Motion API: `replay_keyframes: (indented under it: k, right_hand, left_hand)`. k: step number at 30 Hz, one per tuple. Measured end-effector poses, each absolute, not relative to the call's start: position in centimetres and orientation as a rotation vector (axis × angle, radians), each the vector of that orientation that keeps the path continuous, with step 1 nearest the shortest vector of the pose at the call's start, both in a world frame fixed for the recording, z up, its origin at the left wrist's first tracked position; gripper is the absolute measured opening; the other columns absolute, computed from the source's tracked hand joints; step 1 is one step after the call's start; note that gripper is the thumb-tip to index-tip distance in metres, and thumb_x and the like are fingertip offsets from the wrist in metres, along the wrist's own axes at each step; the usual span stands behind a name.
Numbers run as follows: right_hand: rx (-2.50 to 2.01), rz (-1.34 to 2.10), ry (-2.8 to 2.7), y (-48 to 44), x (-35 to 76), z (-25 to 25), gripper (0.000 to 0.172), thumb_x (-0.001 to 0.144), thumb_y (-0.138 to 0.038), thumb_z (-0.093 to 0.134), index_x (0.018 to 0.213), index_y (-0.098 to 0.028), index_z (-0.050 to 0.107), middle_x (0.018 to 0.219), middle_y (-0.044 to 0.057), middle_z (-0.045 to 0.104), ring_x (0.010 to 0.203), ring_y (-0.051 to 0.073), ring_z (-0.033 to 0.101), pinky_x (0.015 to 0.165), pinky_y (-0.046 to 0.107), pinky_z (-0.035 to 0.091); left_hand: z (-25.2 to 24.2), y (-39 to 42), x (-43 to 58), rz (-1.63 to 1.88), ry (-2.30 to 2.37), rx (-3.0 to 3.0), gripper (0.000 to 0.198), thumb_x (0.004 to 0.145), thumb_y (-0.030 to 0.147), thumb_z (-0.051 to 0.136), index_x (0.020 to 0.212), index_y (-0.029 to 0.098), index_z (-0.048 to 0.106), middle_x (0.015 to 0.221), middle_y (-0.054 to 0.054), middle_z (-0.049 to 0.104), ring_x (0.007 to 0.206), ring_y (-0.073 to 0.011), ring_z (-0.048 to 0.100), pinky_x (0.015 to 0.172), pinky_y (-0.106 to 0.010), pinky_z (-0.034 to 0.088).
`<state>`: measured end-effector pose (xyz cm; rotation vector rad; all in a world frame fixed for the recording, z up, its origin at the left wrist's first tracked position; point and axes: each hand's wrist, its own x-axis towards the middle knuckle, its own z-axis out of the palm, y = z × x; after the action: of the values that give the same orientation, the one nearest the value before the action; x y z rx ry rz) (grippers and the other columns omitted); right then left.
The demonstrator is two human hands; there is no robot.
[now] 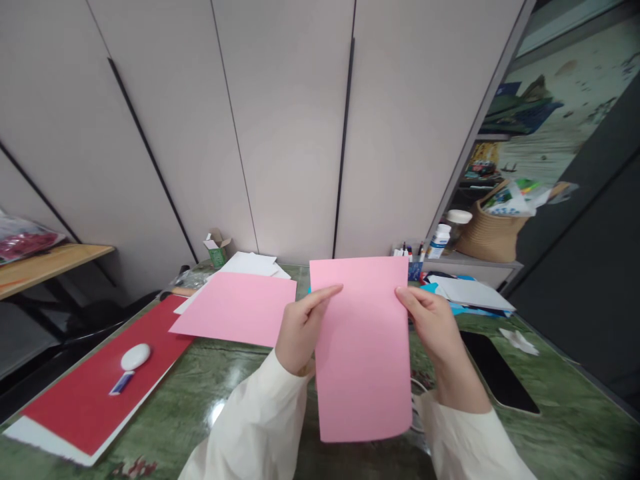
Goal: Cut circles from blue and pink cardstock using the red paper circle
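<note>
A sheet of pink paper (364,360) is held up in front of me above the green table, its lower end slightly curved. My left hand (303,328) grips its left side, with a finger lying across the front and the others hidden behind. At the upper right edge, my right hand (434,321) pinches the sheet between thumb and fingers. Another pink sheet (240,307) lies on the table to the left, over some white papers (249,264). A round object, partly covered by the held sheet, sits behind its lower right edge; I cannot make out what it is.
Red sheets (107,380) at the left carry a white oval object (135,357) and a small purple-and-white item (122,383). A black tablet (497,370) lies at the right, near a crumpled tissue (519,341). Behind stand a pen holder (415,269), a white bottle (439,241) and a small green box (217,249).
</note>
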<state>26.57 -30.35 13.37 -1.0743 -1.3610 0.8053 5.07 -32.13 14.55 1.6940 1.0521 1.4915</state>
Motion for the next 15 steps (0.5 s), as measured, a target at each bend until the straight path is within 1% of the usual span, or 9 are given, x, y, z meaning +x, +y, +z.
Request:
replay_keyframes:
  k: [3,8,12,15]
  right_hand:
    - [-1.059,0.867,-1.351,-30.23,26.58,13.26,0.03,0.077,-0.039,0.057,0.058,-0.016,0.055,0.055,-0.003,0.046,0.052,0.01,0.039,0.05,0.022,0.031]
    - [-1.024,0.976,-1.334,-30.02,26.62,13.04,0.026,0.076,-0.04,0.059,0.065,-0.016,0.06,0.063,-0.001,0.054,0.058,0.013,0.046,0.056,0.024,0.037]
    - [-1.035,0.957,-1.363,-29.96,26.81,12.92,0.028,0.076,-0.04,0.058,0.063,-0.015,0.058,0.06,-0.001,0.051,0.057,0.013,0.045,0.054,0.024,0.036]
    - [-1.048,0.921,-1.391,-29.99,26.99,12.95,0.029,0.076,-0.04,0.057,0.061,-0.016,0.055,0.058,-0.001,0.048,0.055,0.012,0.042,0.052,0.024,0.034]
  left_hand:
    - [14.76,-32.17,4.76,1.445,1.07,1.708,0.028,0.085,0.027,0.045,0.104,0.02,0.064,0.112,-0.003,0.063,0.107,-0.0173,0.055,0.095,-0.031,0.041]
    - [14.93,-32.23,4.63,1.461,1.101,1.722,0.028,0.084,0.027,0.046,0.106,0.02,0.063,0.113,-0.003,0.063,0.107,-0.018,0.055,0.095,-0.031,0.041]
    - [14.93,-32.16,4.69,1.484,1.054,1.708,0.027,0.084,0.026,0.045,0.101,0.019,0.065,0.111,-0.004,0.064,0.107,-0.0178,0.055,0.095,-0.031,0.041]
    - [14.92,-32.17,4.62,1.467,1.021,1.707,0.025,0.084,0.025,0.046,0.096,0.019,0.067,0.106,-0.004,0.066,0.102,-0.0178,0.058,0.091,-0.031,0.043]
